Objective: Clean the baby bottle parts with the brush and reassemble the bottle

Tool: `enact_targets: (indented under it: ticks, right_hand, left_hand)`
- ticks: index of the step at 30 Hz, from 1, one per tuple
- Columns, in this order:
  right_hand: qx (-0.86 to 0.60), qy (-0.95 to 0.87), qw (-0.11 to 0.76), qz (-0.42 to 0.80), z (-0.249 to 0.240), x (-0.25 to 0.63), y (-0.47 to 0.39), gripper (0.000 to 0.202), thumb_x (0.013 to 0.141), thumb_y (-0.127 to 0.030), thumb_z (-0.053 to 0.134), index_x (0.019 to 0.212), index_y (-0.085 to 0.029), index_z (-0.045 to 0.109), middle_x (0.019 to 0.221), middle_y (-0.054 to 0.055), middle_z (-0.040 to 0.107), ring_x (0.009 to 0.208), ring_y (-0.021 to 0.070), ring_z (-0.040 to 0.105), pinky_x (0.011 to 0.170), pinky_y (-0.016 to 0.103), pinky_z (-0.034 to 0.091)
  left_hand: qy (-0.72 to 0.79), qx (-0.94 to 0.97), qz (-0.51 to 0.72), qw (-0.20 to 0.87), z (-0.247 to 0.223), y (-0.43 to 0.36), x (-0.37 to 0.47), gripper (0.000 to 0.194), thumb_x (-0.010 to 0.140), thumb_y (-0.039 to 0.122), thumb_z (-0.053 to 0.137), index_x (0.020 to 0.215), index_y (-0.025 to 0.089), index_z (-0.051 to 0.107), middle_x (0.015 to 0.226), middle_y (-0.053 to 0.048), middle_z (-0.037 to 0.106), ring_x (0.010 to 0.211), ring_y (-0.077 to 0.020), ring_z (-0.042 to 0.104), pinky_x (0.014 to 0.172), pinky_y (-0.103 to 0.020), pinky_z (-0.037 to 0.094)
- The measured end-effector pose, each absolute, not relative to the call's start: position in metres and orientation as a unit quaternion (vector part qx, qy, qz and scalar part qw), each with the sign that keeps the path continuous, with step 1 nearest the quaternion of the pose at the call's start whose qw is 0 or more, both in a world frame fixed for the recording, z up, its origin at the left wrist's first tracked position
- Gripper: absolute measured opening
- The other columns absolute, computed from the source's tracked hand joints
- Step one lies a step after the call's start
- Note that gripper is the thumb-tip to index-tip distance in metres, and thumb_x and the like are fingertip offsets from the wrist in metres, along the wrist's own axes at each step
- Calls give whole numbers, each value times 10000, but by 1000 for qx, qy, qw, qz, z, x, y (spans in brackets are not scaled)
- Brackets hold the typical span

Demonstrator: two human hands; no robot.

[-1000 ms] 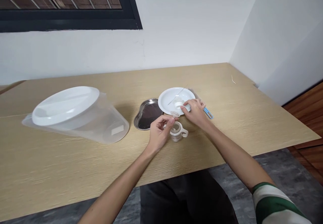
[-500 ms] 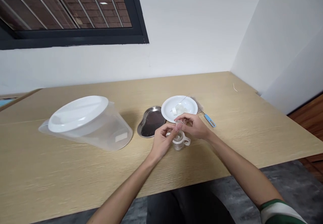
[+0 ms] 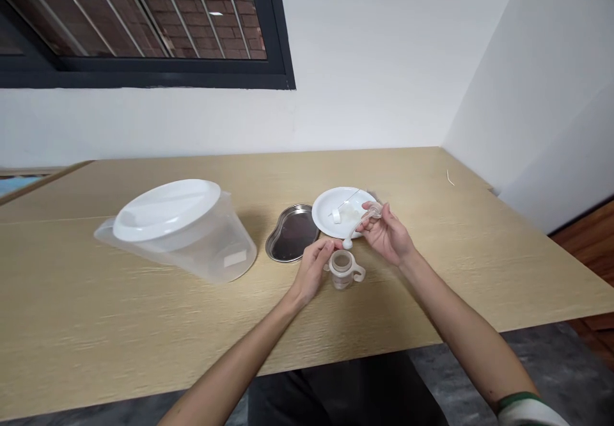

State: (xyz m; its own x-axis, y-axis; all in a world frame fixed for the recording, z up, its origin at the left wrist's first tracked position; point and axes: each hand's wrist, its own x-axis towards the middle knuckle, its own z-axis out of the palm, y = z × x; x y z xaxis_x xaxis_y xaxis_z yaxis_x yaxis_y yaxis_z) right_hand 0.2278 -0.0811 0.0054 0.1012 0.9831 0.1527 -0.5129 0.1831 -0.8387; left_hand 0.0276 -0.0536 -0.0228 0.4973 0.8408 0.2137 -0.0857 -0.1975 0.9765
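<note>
Left of centre in the frame, we have a clear jug (image 3: 206,244) with a white lid (image 3: 167,212). Next comes the metal tray (image 3: 291,234), its right edge close against the plate (image 3: 321,224). Below them is our left hand (image 3: 309,272), thumb and finger together at the tips beside the small ball (image 3: 347,244) of a straw (image 3: 359,222); we cannot tell whether they pinch it. Just under the ball, near the middle of the frame, the two-handled cup (image 3: 342,277) stands open on the table (image 3: 206,323). Should our left hand dip, it could knock the near handle and tip the cup. On the plate lie a white cap (image 3: 336,215) and a thin rod. To the right, our right hand (image 3: 391,240) has thumb and fingers closed on the clear spout (image 3: 375,211), from which the straw slants down. A loose pinch could let the soft, smooth spout slip; the hanging ball could swing and catch the rim of the cup or plate. Toward the upper right lies a thin strip (image 3: 449,177).
</note>
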Motion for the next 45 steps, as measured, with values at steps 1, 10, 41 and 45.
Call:
enact_targets:
  ticks: [1,10,41,45]
  right_hand:
    - [-316,-363,682,550,5,229,-80,486,849,-691,665,1038,-243,669,742,3,721,748,182,720,864,371,599]
    - [-331,-288,720,538,-3,236,-67,431,764,-564,832,968,-230,652,852,6,769,800,145,751,835,277,611]
    - [-623,-405,627,234,-15,245,-63,511,783,-642,703,936,-155,720,641,-23,566,541,105,430,504,260,336]
    - [-650,-439,603,146,-29,255,-55,529,841,-647,620,978,-155,755,752,30,623,691,160,522,627,285,419]
  left_hand:
    - [284,657,411,564,-24,-53,28,548,927,651,547,902,148,761,910,-91,748,808,-208,626,758,-302,464]
    - [257,664,356,605,-23,-44,23,538,928,643,554,989,143,741,997,-113,743,889,-227,659,821,-318,481]
    - [242,716,252,605,-17,-40,17,572,752,573,814,1103,158,635,988,-74,695,850,-191,627,759,-299,476]
    - [246,715,255,602,-14,-42,17,555,762,571,810,1090,156,642,1024,-89,702,872,-199,634,766,-301,476]
